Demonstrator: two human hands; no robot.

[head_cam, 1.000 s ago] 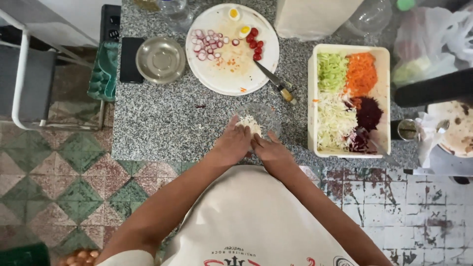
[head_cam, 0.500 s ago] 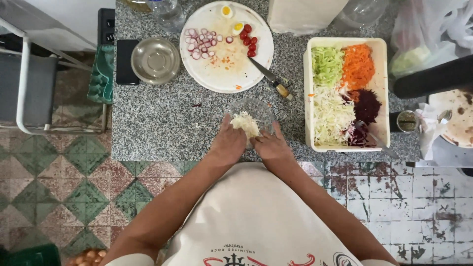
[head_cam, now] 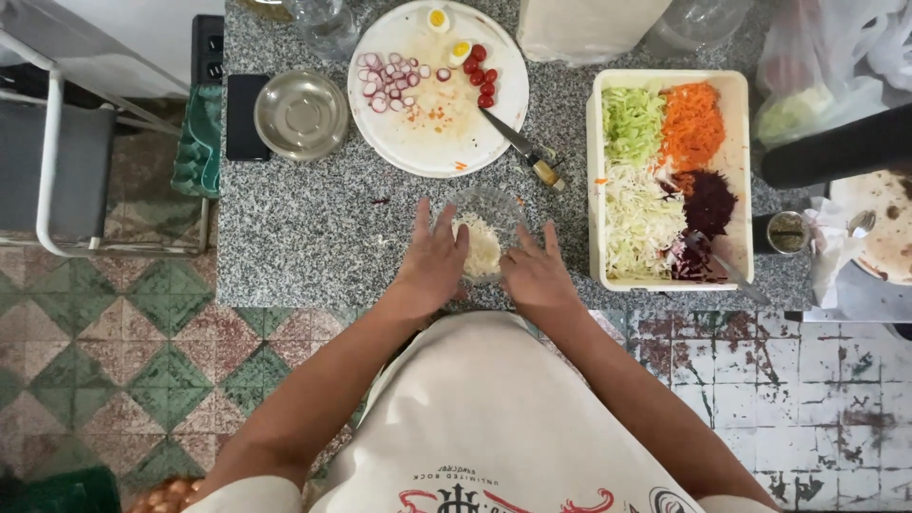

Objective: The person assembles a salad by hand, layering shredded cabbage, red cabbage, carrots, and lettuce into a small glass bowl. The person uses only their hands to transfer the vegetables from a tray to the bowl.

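A small clear glass bowl (head_cam: 498, 207) with pale shredded cabbage (head_cam: 480, 249) in it stands on the grey granite counter (head_cam: 313, 228). My left hand (head_cam: 432, 261) lies flat against the bowl's left side, fingers spread. On the bowl's right side rests my right hand (head_cam: 535, 273), fingers also apart. Neither hand grips anything.
A cream tray (head_cam: 594, 180) of shredded green, orange, white and purple vegetables sits to the right, a fork (head_cam: 727, 268) in it. Behind the bowl is a white plate (head_cam: 437, 123) with radish slices, cherry tomatoes and egg, a knife (head_cam: 521, 149), and a small steel bowl (head_cam: 301, 115).
Both hands were cupped together over the shredded cabbage; now they have parted and lie flat either side of the glass bowl.
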